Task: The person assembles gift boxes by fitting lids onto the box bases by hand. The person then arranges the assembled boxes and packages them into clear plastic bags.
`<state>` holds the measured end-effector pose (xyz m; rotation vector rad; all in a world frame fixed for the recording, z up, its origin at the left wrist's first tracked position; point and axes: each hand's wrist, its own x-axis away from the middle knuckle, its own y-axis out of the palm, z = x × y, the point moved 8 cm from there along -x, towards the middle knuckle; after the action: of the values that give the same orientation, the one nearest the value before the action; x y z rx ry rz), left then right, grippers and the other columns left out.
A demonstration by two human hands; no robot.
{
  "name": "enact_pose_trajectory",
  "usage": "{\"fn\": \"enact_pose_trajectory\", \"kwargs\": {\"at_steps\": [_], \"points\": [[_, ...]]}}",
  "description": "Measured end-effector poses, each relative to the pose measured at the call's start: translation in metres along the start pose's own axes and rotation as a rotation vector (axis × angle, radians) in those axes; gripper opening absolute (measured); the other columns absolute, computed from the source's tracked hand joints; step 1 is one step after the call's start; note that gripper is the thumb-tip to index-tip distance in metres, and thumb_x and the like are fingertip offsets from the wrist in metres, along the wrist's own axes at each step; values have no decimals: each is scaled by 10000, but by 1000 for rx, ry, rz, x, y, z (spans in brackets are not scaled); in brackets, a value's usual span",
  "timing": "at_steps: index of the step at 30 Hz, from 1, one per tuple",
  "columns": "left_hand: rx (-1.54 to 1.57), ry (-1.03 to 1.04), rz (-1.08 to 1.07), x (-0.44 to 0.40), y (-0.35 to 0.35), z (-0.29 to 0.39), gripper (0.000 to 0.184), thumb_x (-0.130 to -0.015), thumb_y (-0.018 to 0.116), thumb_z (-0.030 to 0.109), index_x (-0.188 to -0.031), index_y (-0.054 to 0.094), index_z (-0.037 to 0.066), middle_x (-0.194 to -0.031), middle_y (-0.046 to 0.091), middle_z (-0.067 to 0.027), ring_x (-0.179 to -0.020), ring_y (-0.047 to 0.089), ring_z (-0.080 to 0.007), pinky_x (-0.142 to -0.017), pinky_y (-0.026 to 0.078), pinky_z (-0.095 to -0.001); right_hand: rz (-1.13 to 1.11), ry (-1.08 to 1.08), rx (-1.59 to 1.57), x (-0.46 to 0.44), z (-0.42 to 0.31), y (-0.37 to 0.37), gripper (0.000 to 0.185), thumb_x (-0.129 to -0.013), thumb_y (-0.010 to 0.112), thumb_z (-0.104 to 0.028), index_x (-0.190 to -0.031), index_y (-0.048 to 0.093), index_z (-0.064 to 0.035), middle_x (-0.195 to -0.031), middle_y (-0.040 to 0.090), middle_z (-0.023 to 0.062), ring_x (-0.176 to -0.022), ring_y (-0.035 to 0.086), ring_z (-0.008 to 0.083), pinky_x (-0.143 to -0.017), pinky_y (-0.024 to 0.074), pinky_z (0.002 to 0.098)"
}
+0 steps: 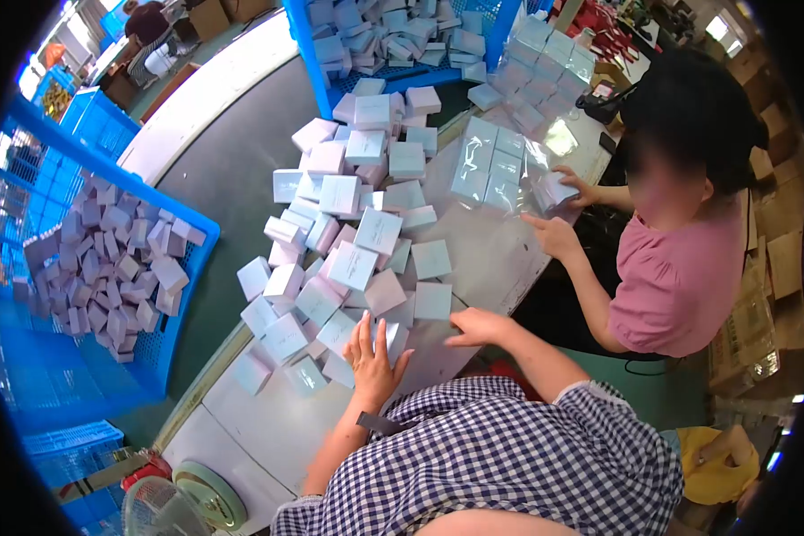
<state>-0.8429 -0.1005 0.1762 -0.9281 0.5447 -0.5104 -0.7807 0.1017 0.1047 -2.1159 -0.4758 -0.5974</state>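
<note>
Small white and pale pink boxes (pixel 353 265) lie in a loose heap over the table and the dark belt. My left hand (pixel 373 359) rests with spread fingers on boxes at the near edge of the heap. To its right, my right hand (pixel 478 328) is by the table edge, just below a pale box (pixel 433 301), fingers extended and nothing visible in them. Several boxes wrapped in clear film (pixel 489 165) form a block farther back on the table.
A co-worker in a pink top (pixel 679 286) handles a wrapped box (pixel 556 190) at the right. Blue crates full of boxes stand at the left (pixel 192 268) and at the back (pixel 308 67). A green round object (pixel 208 494) and a fan (pixel 156 509) are at the lower left.
</note>
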Motion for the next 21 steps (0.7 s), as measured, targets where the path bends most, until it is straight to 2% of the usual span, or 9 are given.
{"fn": "enact_pose_trajectory", "kwargs": {"at_steps": [2,6,10,13,15,16,17,18,21], "points": [[-5,41,8,-19,-10,4,811,-762,761,400,-1401,398,60,-1501,304,-220,-1339,322,-366,-1022,244,-491,-414,118,-10,7,-27,-54,417,-821,692,-407,-933,608,-14,-880,670,176,-822,650,336,-718,514,415],[-30,0,93,-82,-43,9,843,-775,767,373,-1434,350,51,-1499,287,-255,-1350,301,-414,-1040,255,-503,543,-328,-30,-40,-53,-193,292,-860,664,-292,-932,569,-25,-871,640,146,-789,638,300,-671,498,407],[10,-161,282,-124,-74,-22,762,-820,738,316,-1422,379,18,-1500,280,-264,-1377,279,-443,-1111,223,-530,776,-360,-206,-81,-15,-292,228,-873,649,-231,-980,591,-38,-892,642,145,-777,632,300,-684,494,385],[-70,-252,312,-131,-91,-54,710,-842,717,309,-1402,405,4,-1508,285,-242,-1385,289,-423,-1113,238,-525,923,-95,-233,-98,74,-375,201,-881,621,-200,-997,636,-36,-899,659,158,-820,649,303,-726,505,380],[-141,-323,304,-131,-104,-72,641,-874,681,297,-1377,422,-4,-1512,295,-221,-1394,287,-398,-1120,239,-509,1305,65,116,-89,180,-422,182,-857,567,-211,-909,662,-66,-884,683,166,-833,648,380,-715,502,491],[-140,-324,288,-129,-110,-77,641,-874,681,297,-1377,422,-4,-1512,295,-221,-1394,287,-398,-1120,239,-509,1215,374,83,-86,261,-435,254,-884,555,-238,-887,694,-26,-889,686,200,-831,657,382,-731,512,454],[-179,-375,280,-127,-116,-86,613,-886,666,288,-1369,429,-4,-1513,297,-214,-1393,292,-389,-1122,240,-506,1099,488,401,-81,305,-442,264,-864,570,-250,-852,702,-22,-830,678,217,-801,660,397,-732,520,468],[-216,-428,280,-128,-119,-94,584,-897,652,278,-1361,435,-4,-1514,300,-207,-1393,296,-379,-1123,241,-502,941,778,163,-68,371,-441,288,-832,623,-316,-930,717,-63,-915,686,222,-858,660,389,-760,523,455],[-214,-503,244,-131,-116,-110,546,-909,633,269,-1346,451,-2,-1515,306,-187,-1388,305,-365,-1124,242,-500,912,773,301,-64,455,-408,354,-759,717,-387,-978,719,-109,-957,696,189,-893,663,364,-790,523,442]]}}
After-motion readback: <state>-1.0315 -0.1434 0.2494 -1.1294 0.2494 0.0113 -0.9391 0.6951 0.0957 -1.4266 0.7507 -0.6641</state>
